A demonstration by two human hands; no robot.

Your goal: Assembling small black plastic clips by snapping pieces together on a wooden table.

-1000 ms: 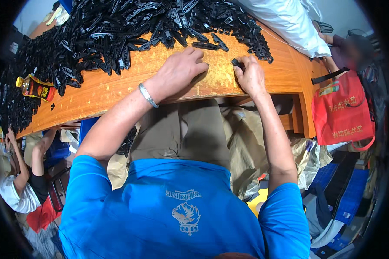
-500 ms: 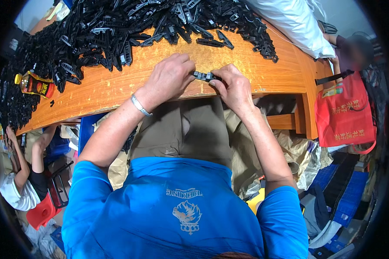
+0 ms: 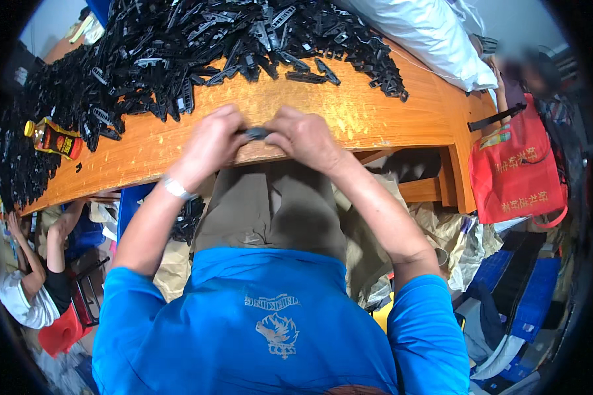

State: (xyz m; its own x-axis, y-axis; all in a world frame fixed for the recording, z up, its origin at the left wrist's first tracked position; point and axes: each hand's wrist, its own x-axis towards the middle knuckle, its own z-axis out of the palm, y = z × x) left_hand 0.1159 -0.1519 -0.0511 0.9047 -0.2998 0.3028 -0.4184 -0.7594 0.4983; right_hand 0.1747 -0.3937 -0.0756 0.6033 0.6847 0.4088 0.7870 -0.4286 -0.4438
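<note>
A small black plastic part is held between my two hands, just above the near edge of the wooden table. My left hand pinches its left end, and my right hand grips its right end. The fingers hide both ends, and the middle is slightly blurred, so its exact kind does not show. Beyond my hands lies a large heap of similar long black plastic parts, with a few loose ones at its near edge.
A yellow-capped bottle lies by the heap on the left. A white sack rests at the back right, and a red bag hangs at the table's right end. Other people are at the far left and the far right.
Both hands have moved left and nearer to me, carrying the black plastic part along. The part now shows a darker, smoother side, and less of it is visible between my fingers.
</note>
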